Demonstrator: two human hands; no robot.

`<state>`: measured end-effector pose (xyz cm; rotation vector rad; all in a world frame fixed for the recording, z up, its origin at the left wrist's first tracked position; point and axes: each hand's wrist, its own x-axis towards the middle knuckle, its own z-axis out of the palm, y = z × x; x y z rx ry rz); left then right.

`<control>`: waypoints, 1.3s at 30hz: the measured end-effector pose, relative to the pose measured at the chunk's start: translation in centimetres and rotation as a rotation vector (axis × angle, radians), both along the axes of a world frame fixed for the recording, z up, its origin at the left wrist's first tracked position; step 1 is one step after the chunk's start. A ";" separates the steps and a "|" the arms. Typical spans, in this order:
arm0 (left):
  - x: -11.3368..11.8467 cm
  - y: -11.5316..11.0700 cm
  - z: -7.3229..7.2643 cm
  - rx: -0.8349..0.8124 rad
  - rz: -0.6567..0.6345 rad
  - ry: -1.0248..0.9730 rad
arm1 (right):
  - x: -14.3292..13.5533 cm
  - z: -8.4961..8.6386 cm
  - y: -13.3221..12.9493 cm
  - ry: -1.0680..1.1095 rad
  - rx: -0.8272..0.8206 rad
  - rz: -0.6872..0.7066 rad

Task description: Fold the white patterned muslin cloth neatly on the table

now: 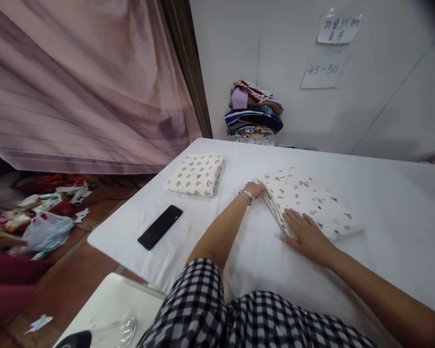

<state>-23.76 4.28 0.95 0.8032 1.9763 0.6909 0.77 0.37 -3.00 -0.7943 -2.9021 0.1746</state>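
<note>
A white cloth with small brown and grey prints [311,198] lies folded in layers on the white-covered table. My left hand [254,189] is at its upper left corner, fingers closed round the layered edge. My right hand [306,236] rests with fingers spread on the cloth's near left edge, thumb on the table cover. Further left lies a second folded cloth with mushroom prints [196,175], touched by neither hand. A black phone [160,227] lies nearer, left of my left forearm.
The white table [123,232] has its left edge beside a pink curtain [94,87]. A stack of folded clothes [254,116] stands beyond the far edge. A pale stand [112,299] is at the lower left, with a plastic bag [49,231] on the floor.
</note>
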 end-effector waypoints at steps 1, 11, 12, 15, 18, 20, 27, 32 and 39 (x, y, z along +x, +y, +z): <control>-0.1 -0.1 0.1 -0.009 -0.001 -0.024 | 0.1 0.0 0.0 0.001 -0.004 0.003; -0.1 -0.9 0.0 -0.015 0.013 -0.016 | 0.0 0.2 0.0 -0.021 -0.008 -0.002; 0.1 -1.0 0.1 -0.008 0.010 -0.022 | 0.0 0.3 0.0 -0.024 -0.007 0.001; 0.6 -1.5 0.7 -0.014 -0.018 -0.009 | 0.0 0.4 0.0 -0.035 -0.012 0.000; 1.2 -2.0 1.1 -0.036 -0.070 0.018 | 0.0 0.5 -0.1 -0.030 -0.022 0.000; 1.7 -2.2 1.1 -0.035 -0.103 0.020 | 0.1 0.5 0.0 -0.021 -0.026 0.003; 1.7 -2.0 0.7 -0.006 -0.148 0.069 | 0.0 0.6 -0.1 -0.041 -0.034 -0.012; 1.2 -1.8 -0.2 -0.005 -0.160 0.098 | 0.0 0.9 -0.2 -0.044 -0.044 -0.013; 0.5 -1.9 -1.1 0.068 -0.113 0.123 | 0.2 1.4 0.3 -0.039 -0.138 0.013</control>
